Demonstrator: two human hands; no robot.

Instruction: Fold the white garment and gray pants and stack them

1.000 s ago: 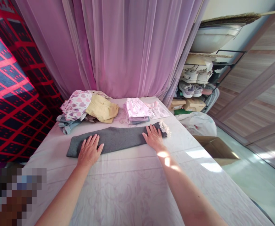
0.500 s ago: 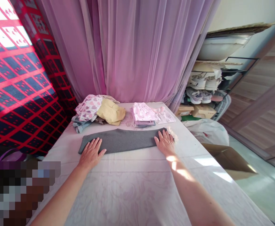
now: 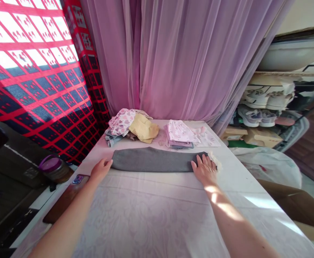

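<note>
Sheeted surface [image 3: 151,218] | folded grey garment [image 3: 153,160] | right hand [image 3: 204,170]: fingers spread flat on it, ungripping | left hand [image 3: 101,170]: fingertips at its end, open | risk: uneven pressure could skew the fold

**Colours and patterns at the counter.** Folded garment [image 3: 154,160]: plain charcoal grey, edged by cream lace trim [image 3: 214,160]. Counter cover [image 3: 151,218]: pale lilac with a tone-on-tone floral pattern. Top garment of left pile [image 3: 121,122]: white with pink hearts. Adjacent garment [image 3: 143,128]: mustard yellow. Garment beneath [image 3: 110,140]: muted denim blue. Right stack [image 3: 179,132]: pale pink, printed. Sheer curtain [image 3: 178,61]: lilac-pink. Left curtain [image 3: 38,82]: red grid on navy, with small repeated motifs. Jar lid [image 3: 50,162]: purple.
</note>
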